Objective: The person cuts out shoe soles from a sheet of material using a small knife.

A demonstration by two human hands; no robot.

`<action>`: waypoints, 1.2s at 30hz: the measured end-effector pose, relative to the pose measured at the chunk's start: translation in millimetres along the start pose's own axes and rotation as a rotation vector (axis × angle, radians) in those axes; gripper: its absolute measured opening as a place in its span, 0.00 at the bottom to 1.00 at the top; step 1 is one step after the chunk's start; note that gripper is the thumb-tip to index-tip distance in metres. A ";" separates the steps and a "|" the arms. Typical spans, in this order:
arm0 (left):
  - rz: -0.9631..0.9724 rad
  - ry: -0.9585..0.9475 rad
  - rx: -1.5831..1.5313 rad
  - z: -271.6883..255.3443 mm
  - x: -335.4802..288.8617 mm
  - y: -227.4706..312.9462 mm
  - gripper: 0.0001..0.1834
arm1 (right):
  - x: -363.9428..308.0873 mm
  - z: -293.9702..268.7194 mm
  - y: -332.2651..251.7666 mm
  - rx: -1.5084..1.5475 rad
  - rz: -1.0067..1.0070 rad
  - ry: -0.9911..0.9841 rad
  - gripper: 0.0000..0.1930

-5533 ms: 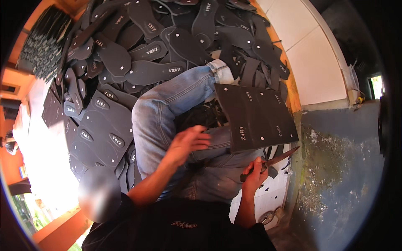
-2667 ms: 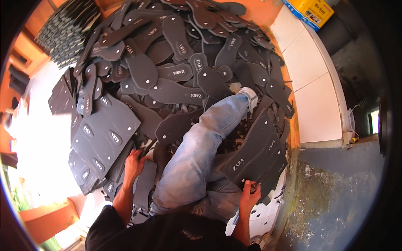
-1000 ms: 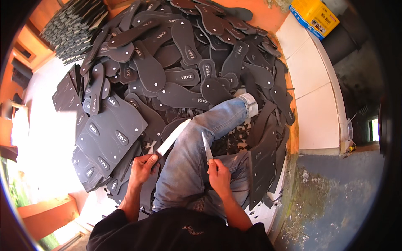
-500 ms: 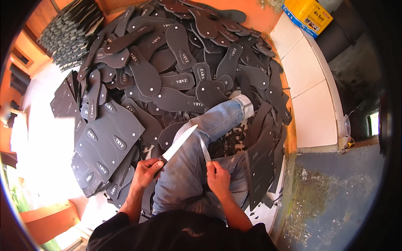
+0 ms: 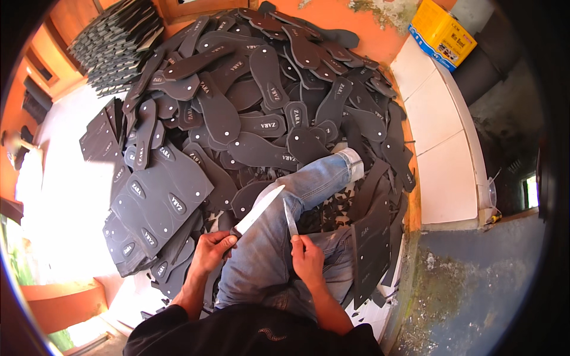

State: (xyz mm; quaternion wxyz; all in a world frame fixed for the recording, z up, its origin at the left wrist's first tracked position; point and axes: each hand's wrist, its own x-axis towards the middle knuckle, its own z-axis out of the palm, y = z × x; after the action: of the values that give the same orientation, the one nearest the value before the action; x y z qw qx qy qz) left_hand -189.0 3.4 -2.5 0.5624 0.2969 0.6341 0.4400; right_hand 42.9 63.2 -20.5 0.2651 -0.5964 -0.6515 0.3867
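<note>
My left hand (image 5: 211,252) is closed round the dark handle of a large kitchen knife (image 5: 260,210), its broad pale blade slanting up and away to the right. In my right hand (image 5: 307,259) is a smaller knife (image 5: 290,217) with a narrow grey blade, pointing away from me. The two tips are near each other above my jeans-clad leg (image 5: 255,261), with a small gap between the blades. Beyond my knees rises a heap of dark grey foam insoles (image 5: 216,113), many with a white dot and printed lettering.
Uncut dark foam sheets (image 5: 160,193) lie stacked at the left, and another sheet (image 5: 371,252) leans by my right thigh. A tall stack of dark pieces (image 5: 116,47) stands far left. On the white tiled ledge (image 5: 439,142) at right sits a yellow and blue tin (image 5: 442,34).
The whole view has shifted a little, so the heap appears slightly further right. Both hands keep their knives, and the blade tips are a little closer together.
</note>
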 end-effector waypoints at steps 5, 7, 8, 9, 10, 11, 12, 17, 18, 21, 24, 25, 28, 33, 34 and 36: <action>0.471 0.281 0.519 29.5 3.5 -0.4 0.13 | -8.2 -13.4 -29.6 0.866 0.442 -0.340 0.14; 0.199 0.320 0.500 -5.0 4.3 -0.9 0.13 | -9.5 -20.5 -11.5 0.818 0.392 -0.222 0.13; 0.131 0.179 0.354 1.4 4.6 -0.9 0.13 | -11.7 -20.1 -13.4 0.731 0.355 -0.167 0.12; 0.062 0.039 0.206 14.1 5.2 0.6 0.13 | -6.4 -10.4 -18.9 0.462 0.052 -0.047 0.12; -0.004 -0.092 0.059 26.0 3.9 9.8 0.14 | 1.4 -4.5 -35.4 0.190 -0.251 0.065 0.11; -0.053 -0.219 -0.035 30.2 -0.1 -0.4 0.13 | -4.3 -6.3 -34.9 -0.039 -0.432 0.106 0.09; -0.125 -0.134 -0.071 24.2 -9.5 2.0 0.13 | -5.7 -7.4 -27.6 -0.099 -0.303 0.104 0.09; 0.382 0.105 0.294 41.5 -9.7 1.3 0.13 | -12.6 -5.6 -19.0 0.454 0.144 -0.180 0.14; 0.566 0.128 0.396 44.4 -5.3 -4.7 0.13 | -13.2 -5.1 -30.8 0.654 0.222 -0.300 0.15; 0.265 0.399 0.594 -9.4 5.0 -26.0 0.14 | -6.1 -19.8 -8.9 0.854 0.391 -0.257 0.13; 0.052 0.009 0.001 20.5 -4.5 -17.4 0.13 | -17.0 2.0 -25.8 0.339 -0.094 -0.008 0.12; 0.048 -0.164 -0.086 24.8 -10.7 -9.5 0.13 | -12.6 -4.6 -38.5 0.047 -0.431 0.108 0.11; 0.040 -0.032 -0.063 1.8 -12.7 8.7 0.13 | -5.6 -10.0 -14.3 -0.181 -0.093 0.189 0.11; 0.500 0.229 0.355 38.9 -8.6 4.4 0.13 | -12.1 -9.8 -42.0 0.827 0.339 -0.315 0.14; 0.456 0.315 0.444 25.5 -6.6 4.2 0.13 | -8.4 -18.4 -34.2 0.919 0.445 -0.290 0.15; 0.153 0.370 0.482 1.0 -11.7 10.0 0.14 | -14.3 -30.2 -29.3 0.842 0.424 -0.216 0.13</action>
State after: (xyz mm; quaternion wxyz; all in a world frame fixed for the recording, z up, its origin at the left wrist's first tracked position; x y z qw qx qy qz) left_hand -186.9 -2.3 11.8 0.3161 0.3833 0.7876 0.3645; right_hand 52.7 55.2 22.1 0.3298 -0.5134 -0.3261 0.7220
